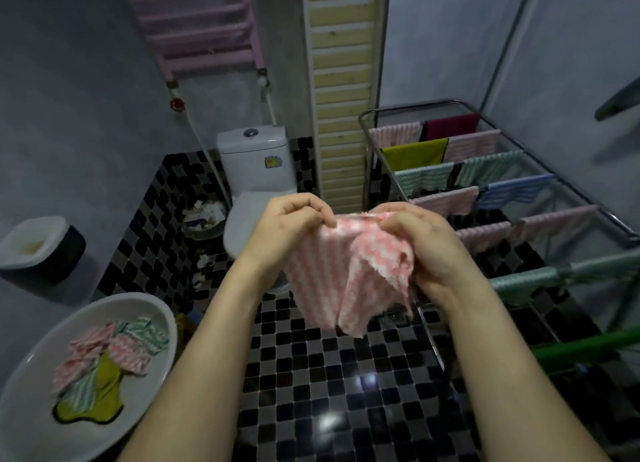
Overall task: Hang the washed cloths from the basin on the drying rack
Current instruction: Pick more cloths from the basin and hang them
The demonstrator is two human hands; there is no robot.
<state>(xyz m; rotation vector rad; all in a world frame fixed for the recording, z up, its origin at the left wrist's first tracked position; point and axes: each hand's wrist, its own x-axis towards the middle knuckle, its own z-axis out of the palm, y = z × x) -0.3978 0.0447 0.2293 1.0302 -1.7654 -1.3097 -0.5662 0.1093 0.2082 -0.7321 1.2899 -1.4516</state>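
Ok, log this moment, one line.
pink cloth: held up | left hand: pinches edge | right hand: grips edge | basin: cloths inside

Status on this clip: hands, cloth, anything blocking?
Left hand, right hand both pinch pink striped cloth, mid-air. More cloths in basin. No obstruction seen toward drying rack.

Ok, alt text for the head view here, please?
The left hand and right hand pinch a pink striped cloth by its top edge. A rack on the right carries hung cloths; a basin at lower left holds more cloths.
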